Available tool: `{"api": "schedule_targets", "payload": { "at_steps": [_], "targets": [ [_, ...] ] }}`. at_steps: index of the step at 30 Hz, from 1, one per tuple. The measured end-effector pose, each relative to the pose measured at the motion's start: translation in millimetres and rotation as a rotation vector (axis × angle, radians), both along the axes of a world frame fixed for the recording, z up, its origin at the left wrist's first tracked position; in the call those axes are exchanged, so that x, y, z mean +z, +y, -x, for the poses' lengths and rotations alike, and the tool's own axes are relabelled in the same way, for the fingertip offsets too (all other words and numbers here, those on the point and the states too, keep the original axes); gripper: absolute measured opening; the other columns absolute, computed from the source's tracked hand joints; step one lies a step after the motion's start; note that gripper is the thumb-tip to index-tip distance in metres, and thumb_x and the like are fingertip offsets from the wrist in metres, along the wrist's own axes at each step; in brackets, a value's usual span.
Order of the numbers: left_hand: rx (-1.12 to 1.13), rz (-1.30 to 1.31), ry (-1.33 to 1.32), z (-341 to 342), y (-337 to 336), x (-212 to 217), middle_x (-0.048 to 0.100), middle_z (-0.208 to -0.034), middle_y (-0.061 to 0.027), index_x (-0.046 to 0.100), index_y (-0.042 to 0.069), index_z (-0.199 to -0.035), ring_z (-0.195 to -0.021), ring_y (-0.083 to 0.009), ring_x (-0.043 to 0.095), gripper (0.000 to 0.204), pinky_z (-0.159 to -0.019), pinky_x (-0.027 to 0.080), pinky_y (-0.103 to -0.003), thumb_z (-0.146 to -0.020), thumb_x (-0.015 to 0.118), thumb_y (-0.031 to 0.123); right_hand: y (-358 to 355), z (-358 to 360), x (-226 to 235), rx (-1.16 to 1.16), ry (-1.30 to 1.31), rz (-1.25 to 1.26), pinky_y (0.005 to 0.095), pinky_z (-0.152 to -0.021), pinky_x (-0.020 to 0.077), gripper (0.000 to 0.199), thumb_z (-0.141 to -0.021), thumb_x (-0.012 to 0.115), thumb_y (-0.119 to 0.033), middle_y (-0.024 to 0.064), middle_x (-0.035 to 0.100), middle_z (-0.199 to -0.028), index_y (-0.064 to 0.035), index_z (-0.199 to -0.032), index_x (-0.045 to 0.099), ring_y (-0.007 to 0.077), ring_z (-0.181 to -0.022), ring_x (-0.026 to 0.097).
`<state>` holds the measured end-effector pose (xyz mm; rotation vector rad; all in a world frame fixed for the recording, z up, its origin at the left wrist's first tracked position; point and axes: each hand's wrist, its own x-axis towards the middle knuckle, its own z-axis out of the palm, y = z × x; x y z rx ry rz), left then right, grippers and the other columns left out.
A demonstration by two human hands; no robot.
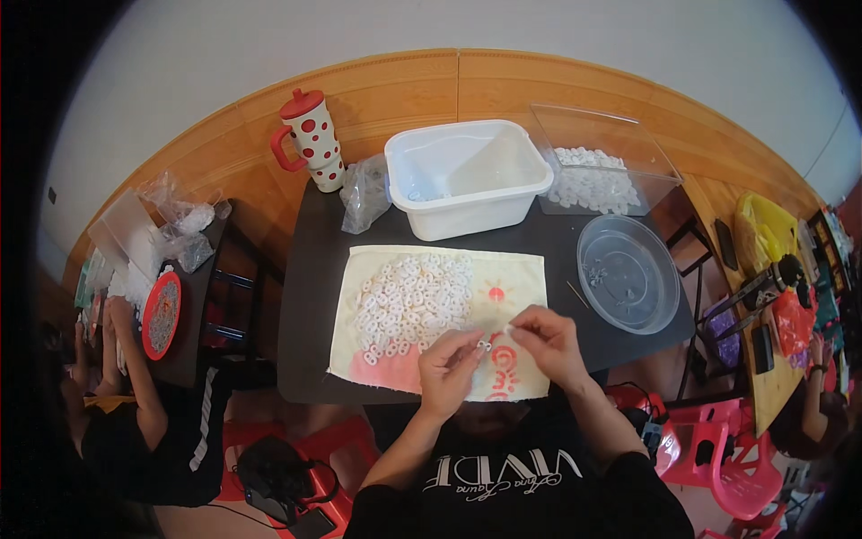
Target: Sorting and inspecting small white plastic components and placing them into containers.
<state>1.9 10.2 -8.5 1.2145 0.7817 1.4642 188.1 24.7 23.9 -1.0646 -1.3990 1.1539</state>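
Note:
My left hand (pixel 449 370) is closed, pinching a small white plastic piece (pixel 485 345) with dark spots or holes at the fingertips. Close beside it, my right hand (pixel 549 347) is closed in a pinch on a tiny whitish part, too small to name. Both hands hover over the near right of a cream cloth (pixel 512 278) with red print. A heap of small white two-holed plastic pieces (pixel 413 301) covers the cloth's left half. To the right stands a round clear plastic tub (pixel 628 310) with a few small clear bits inside.
Along the back of the dark table (pixel 314 260) stand a spotted tumbler (pixel 314 144), a crumpled clear bag (pixel 365 193), a white basin (pixel 471 216) and a clear box of white pieces (pixel 593 184). A person's arms (pixel 135 359) work beside a red tray (pixel 162 314) at the left table.

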Motion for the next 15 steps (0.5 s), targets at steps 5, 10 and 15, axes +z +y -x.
{"api": "schedule_targets", "payload": {
  "at_steps": [5,10,15],
  "targets": [
    [-0.016,-0.006,0.008,-1.0,-0.1,1.7,0.060,-0.088,-0.0020,0.069,-0.003,-0.112,-0.078,-0.0079,0.053,0.029,-0.070,0.042,-0.021,-0.084,0.064,-0.012,-0.5,10.1,0.6,0.028,0.203,0.062,0.0205,-0.075,0.0490,0.008,-0.091,0.064,0.005,0.0019,0.068,-0.090,0.0023,-0.097,0.066,0.0056,-0.082,0.061],
    [-0.033,-0.003,0.001,-0.2,0.9,-3.3,0.059,-0.093,-0.0018,0.067,-0.003,-0.113,-0.082,-0.0064,0.053,0.028,-0.070,0.041,-0.020,-0.086,0.064,-0.011,0.1,13.5,-4.3,0.027,0.131,-0.007,0.0196,-0.074,0.0477,0.008,-0.091,0.063,0.006,0.0010,0.066,-0.089,0.0025,-0.097,0.066,0.0049,-0.083,0.060],
    [-0.032,0.000,-0.020,0.7,-0.4,-3.0,0.060,-0.093,-0.0020,0.067,-0.003,-0.113,-0.084,-0.0067,0.054,0.028,-0.072,0.042,-0.021,-0.086,0.064,-0.010,-2.0,14.2,0.0,0.053,0.018,-0.062,0.0194,-0.071,0.0453,0.008,-0.091,0.063,0.006,0.0005,0.063,-0.088,0.0024,-0.097,0.066,0.0045,-0.081,0.057]
  ]
}}
